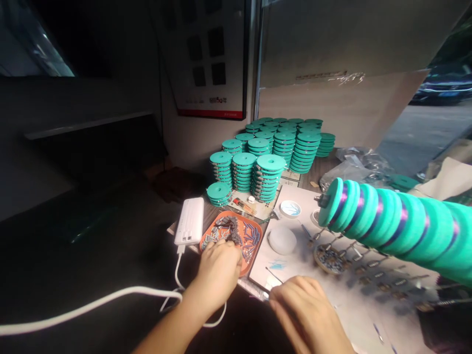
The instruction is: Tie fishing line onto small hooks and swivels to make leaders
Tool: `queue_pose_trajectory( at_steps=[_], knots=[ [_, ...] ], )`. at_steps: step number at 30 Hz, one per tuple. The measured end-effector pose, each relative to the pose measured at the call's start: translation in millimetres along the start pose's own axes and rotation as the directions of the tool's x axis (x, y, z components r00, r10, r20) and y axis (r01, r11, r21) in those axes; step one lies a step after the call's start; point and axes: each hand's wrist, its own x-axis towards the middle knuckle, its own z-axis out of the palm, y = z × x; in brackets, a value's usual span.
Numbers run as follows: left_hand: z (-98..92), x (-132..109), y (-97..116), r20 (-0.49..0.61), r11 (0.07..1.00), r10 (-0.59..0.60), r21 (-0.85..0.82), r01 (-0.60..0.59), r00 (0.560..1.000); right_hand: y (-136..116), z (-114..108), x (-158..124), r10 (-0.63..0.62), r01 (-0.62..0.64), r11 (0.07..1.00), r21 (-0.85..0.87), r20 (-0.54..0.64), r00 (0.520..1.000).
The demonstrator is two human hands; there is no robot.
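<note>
My left hand (pixel 220 268) reaches into an orange tray (pixel 259 235), its fingers curled down among small blue and silver tube-shaped pieces (pixel 251 233). Whatever its fingertips pinch is hidden behind the hand. Low over the pale work board, my right hand (pixel 308 309) is closed, with a thin dark rod (pixel 274 274) sticking out from its fingers toward the upper left. A small shiny piece (pixel 266 295) shows beside that thumb. Between the hands and the board's middle stands a round translucent white container (pixel 282 240).
Stacked green foam spools (pixel 271 164) stand at the back. A row of green spools on a rod (pixel 379 209), with hanging wire pieces, juts in from the right. Also here are a white power bank (pixel 189 221) with its cable (pixel 110 294), a white dish (pixel 291 208) and a lighter (pixel 243 205).
</note>
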Motion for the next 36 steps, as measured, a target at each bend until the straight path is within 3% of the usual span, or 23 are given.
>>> queue_pose_trajectory(
  at_steps=[4, 7, 8, 11, 14, 18, 21, 31, 36],
  knots=[
    [-0.8, -5, -4, -0.026, 0.998, 0.014, -0.059, -0.015, 1.000, 0, 1, -1, 0.021, -0.021, 1.000, 0.010, -0.027, 0.999],
    [1.4, -18, -6, -0.097, 0.937, -0.006, -0.347, -0.028, 0.995, 0, 2, -4, 0.015, -0.013, 0.999, 0.035, -0.074, 0.997],
    [3.5, -23, -5, -0.115, 0.859, -0.034, -0.510, -0.030, 0.993, -1, 2, -5, 0.009, -0.005, 0.999, 0.042, -0.088, 0.996],
    [14.3, -37, 0, -0.083, 0.467, -0.168, -0.884, 0.005, 0.982, -1, 4, -9, 0.003, 0.003, 0.999, 0.049, -0.112, 0.994],
    [28.7, -47, 7, 0.025, 0.166, -0.305, -0.983, 0.079, 0.952, -2, 5, -11, 0.008, -0.002, 0.999, 0.051, -0.131, 0.991],
    [44.0, -53, 13, 0.086, -0.062, -0.461, -0.996, 0.065, 0.883, -3, 6, -11, 0.002, 0.004, 0.999, 0.040, -0.140, 0.990],
    [48.7, -54, 14, 0.065, -0.097, -0.512, -0.995, 0.018, 0.856, -3, 7, -10, 0.003, 0.000, 1.000, 0.018, -0.157, 0.988],
    [48.8, -55, 19, 0.056, -0.114, -0.523, -0.993, -0.004, 0.851, -4, 9, -9, 0.015, -0.015, 1.000, 0.000, -0.165, 0.986],
    [49.8, -57, 30, -0.031, 0.010, -0.560, -0.999, -0.031, 0.828, -6, 8, -7, 0.019, -0.013, 0.999, 0.042, -0.158, 0.987]
  ],
)
